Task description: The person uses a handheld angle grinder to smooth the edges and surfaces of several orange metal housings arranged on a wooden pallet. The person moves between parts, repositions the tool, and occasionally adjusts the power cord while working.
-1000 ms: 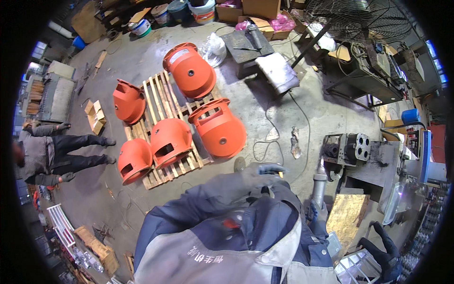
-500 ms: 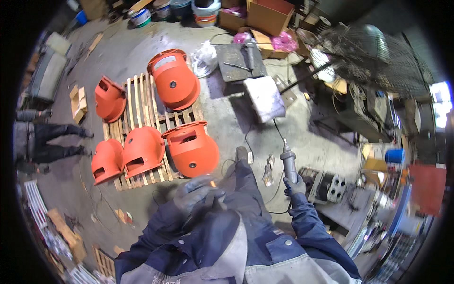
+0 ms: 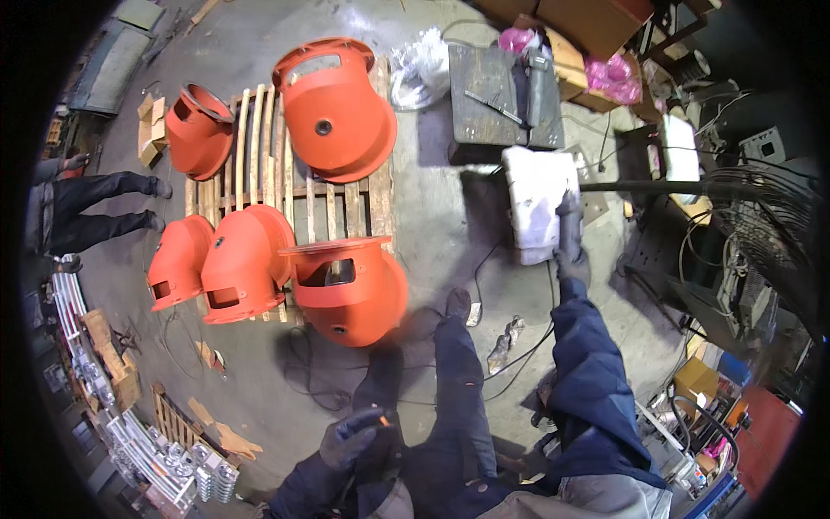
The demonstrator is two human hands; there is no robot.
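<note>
My right hand (image 3: 571,262), in a dark glove, is wrapped round a grey straight grinder (image 3: 569,227) with a cylindrical body. The grinder lies against the top of a white, cloth-like padded block (image 3: 529,203), its tip toward the far side. Low in front of my body, my left hand (image 3: 347,439), also gloved, is closed with bent fingers. A small orange piece (image 3: 385,421) shows at its fingertips; its kind is too small to make out. Beyond the block, a second grey power tool (image 3: 538,86) and a thin metal rod (image 3: 494,108) lie on a dark, worn table (image 3: 484,78).
Several large orange curved metal housings (image 3: 337,121) stand on a wooden pallet (image 3: 252,147) to the left. Black cables (image 3: 519,359) run over the floor beside my feet. Another person (image 3: 104,195) stands at the far left. Cardboard boxes (image 3: 596,30) are at the back right.
My right hand has carried the grinder forward from beside my right leg onto the white block. My left hand has come down and closer to my body in the picture. The view has shifted.
</note>
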